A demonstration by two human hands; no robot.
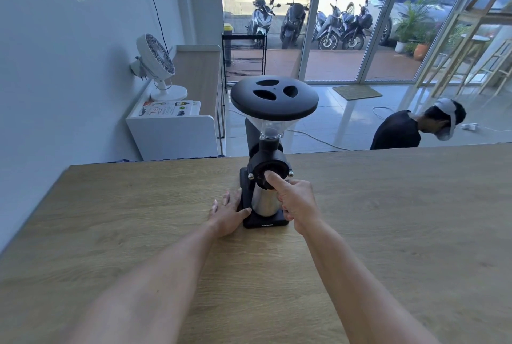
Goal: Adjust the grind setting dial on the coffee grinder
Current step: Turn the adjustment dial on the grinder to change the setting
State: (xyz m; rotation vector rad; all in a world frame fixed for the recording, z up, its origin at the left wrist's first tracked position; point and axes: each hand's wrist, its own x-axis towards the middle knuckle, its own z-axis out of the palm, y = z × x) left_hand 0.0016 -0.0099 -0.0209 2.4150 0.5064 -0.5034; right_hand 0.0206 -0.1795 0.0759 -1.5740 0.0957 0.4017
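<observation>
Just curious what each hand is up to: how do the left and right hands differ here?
The left hand lies flat and open on the table, fingers spread, its thumb against the grinder base. The right hand is raised and mostly curled, with one fingertip on the dial at the grinder's front. So the left looks to be steadying and the right adjusting. Both are bare and both touch the grinder.
</observation>
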